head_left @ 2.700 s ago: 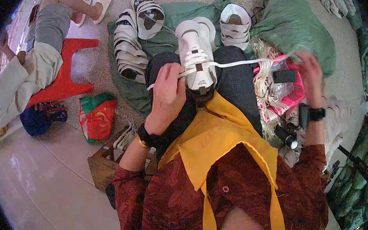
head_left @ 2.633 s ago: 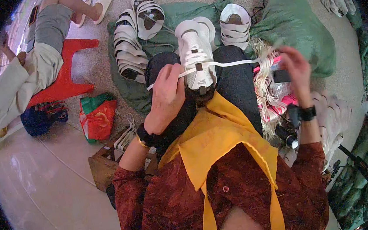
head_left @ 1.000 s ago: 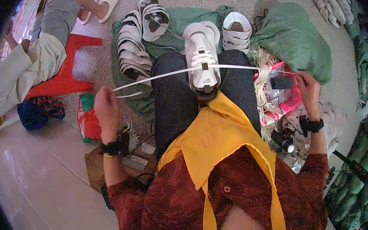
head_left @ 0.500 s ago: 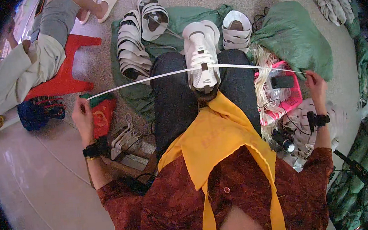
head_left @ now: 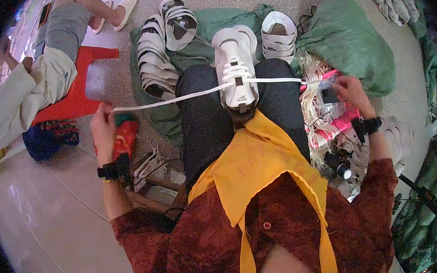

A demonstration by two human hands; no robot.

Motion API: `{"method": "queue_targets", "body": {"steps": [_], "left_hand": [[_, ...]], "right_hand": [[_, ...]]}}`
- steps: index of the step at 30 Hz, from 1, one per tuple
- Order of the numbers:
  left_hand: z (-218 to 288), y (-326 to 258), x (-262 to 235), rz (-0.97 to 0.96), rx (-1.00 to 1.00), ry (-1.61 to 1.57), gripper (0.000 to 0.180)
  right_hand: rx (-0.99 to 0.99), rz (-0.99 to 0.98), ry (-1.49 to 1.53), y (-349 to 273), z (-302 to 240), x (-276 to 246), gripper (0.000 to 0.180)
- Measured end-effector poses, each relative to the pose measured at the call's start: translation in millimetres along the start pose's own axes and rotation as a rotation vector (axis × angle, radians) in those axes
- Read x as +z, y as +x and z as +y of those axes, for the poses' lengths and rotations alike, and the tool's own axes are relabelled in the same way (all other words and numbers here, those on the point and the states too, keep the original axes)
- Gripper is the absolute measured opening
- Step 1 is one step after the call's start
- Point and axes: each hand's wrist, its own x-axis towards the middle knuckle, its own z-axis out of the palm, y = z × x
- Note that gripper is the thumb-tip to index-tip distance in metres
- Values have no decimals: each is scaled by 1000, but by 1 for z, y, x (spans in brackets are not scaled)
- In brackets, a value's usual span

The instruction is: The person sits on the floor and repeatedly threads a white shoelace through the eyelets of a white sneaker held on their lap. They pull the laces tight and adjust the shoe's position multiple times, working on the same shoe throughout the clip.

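Lace [head_left: 168, 101] spans past knee edges [head_left: 188, 87]; hands [head_left: 104, 126] [head_left: 352, 93] well apart.

- We see a red seat [head_left: 77, 99] beside a person [head_left: 66, 33] wearing pale slippers [head_left: 125, 12].
- We spot a blue bundle [head_left: 45, 141] near the seat.
- We see a bulging green sack [head_left: 353, 46].

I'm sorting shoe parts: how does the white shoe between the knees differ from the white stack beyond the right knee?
The white shoe has a lace drawn out to both sides; none shows on the white stack. The white stack shows nested layers; the white shoe shows dark tabs and laced rows. Both are mostly white.
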Motion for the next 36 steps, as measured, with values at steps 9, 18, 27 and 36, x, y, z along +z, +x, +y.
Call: {"method": "queue_targets", "body": {"steps": [9,18,27,36], "left_hand": [[88,82,-61,370,110,-45,16],[148,-21,51,-632,-143,-730,4],[200,-24,64,-463,-70,-949,14],[213,-26,94,-404,-134,-1163,5]], "right_hand": [[-206,283,603,23,-120,-88,23],[-138,-213,761,-21,-181,44,19],[-313,29,724,4,-201,101,10],[-345,160,696,14,-208,116,6]]}}
